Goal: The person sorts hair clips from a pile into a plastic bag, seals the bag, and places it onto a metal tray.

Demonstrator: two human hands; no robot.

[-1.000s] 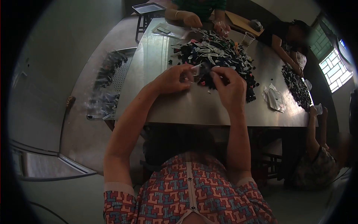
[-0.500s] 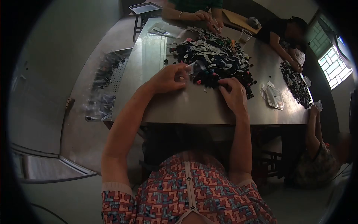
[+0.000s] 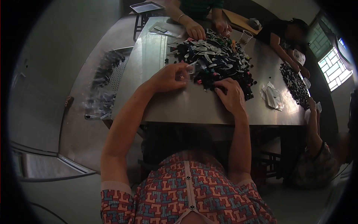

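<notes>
My left hand (image 3: 172, 77) is closed on a small clear plastic bag (image 3: 192, 68), whose mouth faces the pile. Several small colourful bits show inside or behind the plastic near my fingers. A big heap of small black, white and coloured pieces (image 3: 212, 54) covers the middle of the metal table; their exact kind is too small to tell. At its near edge, my right hand (image 3: 233, 95) has thumb and fingers curled together over dark pieces. Whatever lies between those fingertips is hidden. A pink piece (image 3: 199, 81) rests between my two hands.
To the right lies a stack of clear bags (image 3: 273, 96), with a second dark heap (image 3: 294, 84) beyond. Other people work across the table and at its right end. A clear cup (image 3: 245, 37) stands at the back. A perforated tray (image 3: 120, 72) of filled bags sits left, below the table.
My right hand has shifted slightly left along the heap's near edge. My left hand stays put with the bag. Across the table, the other person's hand has come down onto the heap.
</notes>
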